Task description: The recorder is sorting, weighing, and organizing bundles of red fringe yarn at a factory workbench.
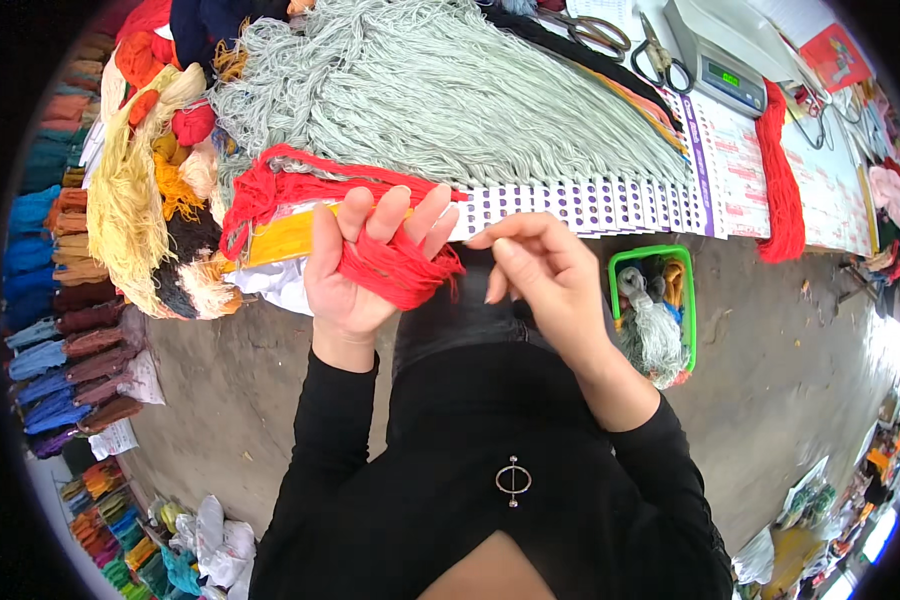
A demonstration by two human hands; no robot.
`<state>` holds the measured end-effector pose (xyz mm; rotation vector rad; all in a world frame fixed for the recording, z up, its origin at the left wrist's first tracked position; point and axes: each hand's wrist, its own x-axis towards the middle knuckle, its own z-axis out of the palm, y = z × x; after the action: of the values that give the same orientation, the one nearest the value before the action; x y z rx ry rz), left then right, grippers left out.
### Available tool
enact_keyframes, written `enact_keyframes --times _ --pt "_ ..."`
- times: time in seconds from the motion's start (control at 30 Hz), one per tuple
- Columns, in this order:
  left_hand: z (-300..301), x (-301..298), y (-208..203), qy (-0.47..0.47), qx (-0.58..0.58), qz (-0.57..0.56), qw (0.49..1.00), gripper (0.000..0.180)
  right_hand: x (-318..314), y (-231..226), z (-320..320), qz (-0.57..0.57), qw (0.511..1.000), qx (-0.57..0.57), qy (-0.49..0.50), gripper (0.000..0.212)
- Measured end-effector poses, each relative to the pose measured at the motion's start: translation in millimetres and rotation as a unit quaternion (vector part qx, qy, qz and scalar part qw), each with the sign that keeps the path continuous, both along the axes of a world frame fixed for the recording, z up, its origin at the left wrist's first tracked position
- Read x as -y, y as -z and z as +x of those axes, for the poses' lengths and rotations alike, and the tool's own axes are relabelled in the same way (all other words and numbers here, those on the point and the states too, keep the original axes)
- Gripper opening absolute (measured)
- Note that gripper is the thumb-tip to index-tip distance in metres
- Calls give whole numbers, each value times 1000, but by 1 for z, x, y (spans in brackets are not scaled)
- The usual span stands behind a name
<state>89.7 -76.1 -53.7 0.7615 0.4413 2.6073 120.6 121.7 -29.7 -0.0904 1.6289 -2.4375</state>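
Note:
Strands of red yarn lie bunched across the palm and fingers of my left hand, which is turned palm up with its fingers curled. To the right of it, my right hand has thumb and forefinger brought together; anything between those tips is too fine to make out. Just beyond my left hand, a loose red skein rests along the table's near edge. Behind that spreads a wide mass of grey-green thread, its ends lined up along white cards with rows of purple-marked holes.
Another red skein hangs over the table edge at right, near a digital scale and scissors. Yellow and cream yarn drapes off the left end. On the floor stands a green basket of yarn. Coloured skeins line the far left.

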Motion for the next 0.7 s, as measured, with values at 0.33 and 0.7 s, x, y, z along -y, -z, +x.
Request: enact_keyframes --times 0.33,0.7 --pt "5 -13 -7 -12 37 -53 998 54 18 12 -1 -54 996 30 -60 9" --pt "3 -8 -7 1 103 31 994 53 0 9 -3 -42 990 100 -94 18"
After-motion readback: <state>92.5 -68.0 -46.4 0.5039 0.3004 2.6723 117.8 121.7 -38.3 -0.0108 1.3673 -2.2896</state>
